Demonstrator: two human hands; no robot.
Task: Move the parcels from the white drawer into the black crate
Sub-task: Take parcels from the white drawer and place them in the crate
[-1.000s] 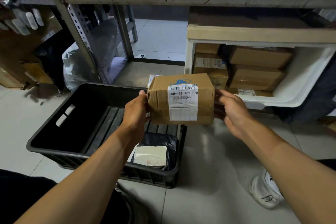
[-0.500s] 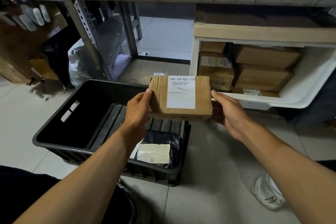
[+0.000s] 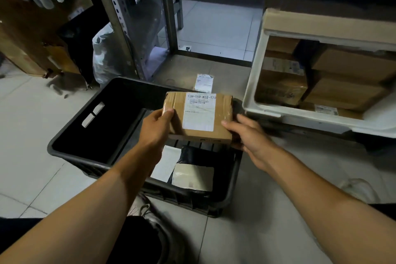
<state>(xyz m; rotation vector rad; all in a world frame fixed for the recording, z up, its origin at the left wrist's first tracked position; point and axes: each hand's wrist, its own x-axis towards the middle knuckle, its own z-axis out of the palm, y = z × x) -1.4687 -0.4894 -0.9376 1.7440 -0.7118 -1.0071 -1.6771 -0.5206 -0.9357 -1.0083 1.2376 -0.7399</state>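
Both forearms reach forward from the near edge, converging on a cardboard parcel [image 3: 199,115] held flat, label up, over the right end of the black crate [image 3: 70,135]. The left hand [image 3: 155,127] grips the parcel's left edge, thumb lying on the taped top face and the fingers curled underneath, wrist roughly in line with the forearm. The right hand [image 3: 249,135] is at the parcel's near right corner, its thumb against the corner edge and its fingers spread and reaching under the right side; how firmly it clamps the box I cannot tell, though the fingers wrap round the corner. The parcel's white label [image 3: 200,111] reads 15H-159-K02-170 along its far edge. Beneath it, in the near right part of the crate, lies a black bagged parcel [image 3: 205,158] with a pale label, and a white sheet just left of it. The white drawer [image 3: 250,85] stands to the right of the crate on the tiled floor [image 3: 32,169], open and holding several stacked brown boxes [image 3: 347,83]. A loose paper slip [image 3: 203,82] lies on the floor just beyond the crate's far rim. A metal shelf leg [image 3: 120,21] rises at the far left.
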